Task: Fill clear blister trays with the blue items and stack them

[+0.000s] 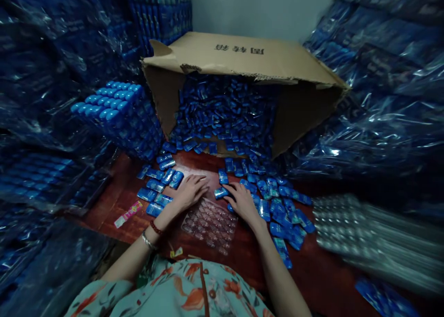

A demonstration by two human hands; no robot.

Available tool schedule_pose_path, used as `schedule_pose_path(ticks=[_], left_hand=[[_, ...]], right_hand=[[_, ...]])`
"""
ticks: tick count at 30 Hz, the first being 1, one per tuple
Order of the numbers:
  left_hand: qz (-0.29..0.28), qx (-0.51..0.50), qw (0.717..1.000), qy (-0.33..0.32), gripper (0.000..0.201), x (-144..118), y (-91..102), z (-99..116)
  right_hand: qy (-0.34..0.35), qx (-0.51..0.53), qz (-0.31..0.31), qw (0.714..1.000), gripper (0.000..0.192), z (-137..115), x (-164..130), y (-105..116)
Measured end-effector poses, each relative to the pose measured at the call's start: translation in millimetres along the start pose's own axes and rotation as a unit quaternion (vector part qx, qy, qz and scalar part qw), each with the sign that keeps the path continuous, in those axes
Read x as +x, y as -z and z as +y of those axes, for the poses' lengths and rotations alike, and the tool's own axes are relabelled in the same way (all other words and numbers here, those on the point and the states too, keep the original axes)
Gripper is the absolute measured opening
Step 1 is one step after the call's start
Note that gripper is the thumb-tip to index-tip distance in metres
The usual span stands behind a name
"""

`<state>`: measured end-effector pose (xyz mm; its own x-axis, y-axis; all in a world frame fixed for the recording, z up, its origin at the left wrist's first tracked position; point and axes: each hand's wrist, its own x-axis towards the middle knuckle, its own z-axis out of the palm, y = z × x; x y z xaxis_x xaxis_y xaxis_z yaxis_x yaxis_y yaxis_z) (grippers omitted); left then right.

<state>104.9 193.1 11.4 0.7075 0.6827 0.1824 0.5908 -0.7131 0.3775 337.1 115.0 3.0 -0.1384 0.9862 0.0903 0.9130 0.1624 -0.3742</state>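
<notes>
My left hand [191, 190] rests over the back left part of a clear plastic tray [210, 226] with rows of moulded hollows. Its fingers stretch to the right, slightly apart, and nothing shows in them. Opposite, at the tray's back right, my right hand [242, 201] has its thumb and fingers on a small, shiny blue packet [220, 193]. The tray lies flat on the reddish-brown table [118, 215], its hollows showing no packets. Loose blue packets [155, 185] lie left of my left hand, and more loose packets [279, 206] are spread beyond my right hand.
An open cardboard box [243, 53] on its side holds a heap of blue packets [222, 108]. Filled trays [114, 118] are stacked at left, empty clear trays [367, 233] at right. Plastic-wrapped stacks [385, 108] rise on both sides. A pink strip [128, 214] lies at left.
</notes>
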Motion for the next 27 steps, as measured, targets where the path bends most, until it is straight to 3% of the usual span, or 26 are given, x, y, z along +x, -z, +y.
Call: schedule_pose_path(ticks=[3,6,9,11,13,15,18,21,27], left_hand=[[-0.063,0.006,0.998,-0.01,0.045,-3.5,-10.9,9.3],[-0.07,0.0,0.998,-0.007,0.053,-24.0,-19.0,9.5],[0.017,-0.011,0.999,0.044,0.039,-44.0,-15.7,-1.7],[0.104,0.0,0.986,0.13,0.031,-49.6,-7.5,-16.2],[0.138,0.031,0.968,0.208,0.028,-47.7,1.8,-32.2],[0.099,0.062,0.966,0.23,0.032,-40.2,9.0,-44.1],[0.032,0.098,0.973,0.209,0.039,-23.9,12.7,-47.8],[0.033,0.118,0.967,0.225,0.027,-8.7,8.9,-40.2],[0.04,0.032,0.975,0.215,0.019,-0.5,-2.0,-29.1]], right_hand=[[0.004,0.004,0.004,1.0,0.038,9.9,-3.6,-6.7],[-0.009,0.034,0.075,0.997,0.04,20.5,-16.5,-14.4],[-0.031,0.069,0.135,0.988,0.041,23.5,-24.9,-18.0],[-0.033,0.089,0.15,0.984,0.037,21.5,-23.9,-17.6],[-0.031,0.106,0.158,0.981,0.033,18.1,-18.4,-16.6],[-0.035,0.103,0.149,0.983,0.032,14.8,-10.8,-15.7],[-0.019,0.044,0.068,0.997,0.035,10.0,-2.2,-14.0],[0.01,-0.018,0.002,1.0,0.041,5.4,-0.5,-11.3],[-0.009,-0.033,0.035,0.999,0.034,3.0,-3.8,-11.6]])
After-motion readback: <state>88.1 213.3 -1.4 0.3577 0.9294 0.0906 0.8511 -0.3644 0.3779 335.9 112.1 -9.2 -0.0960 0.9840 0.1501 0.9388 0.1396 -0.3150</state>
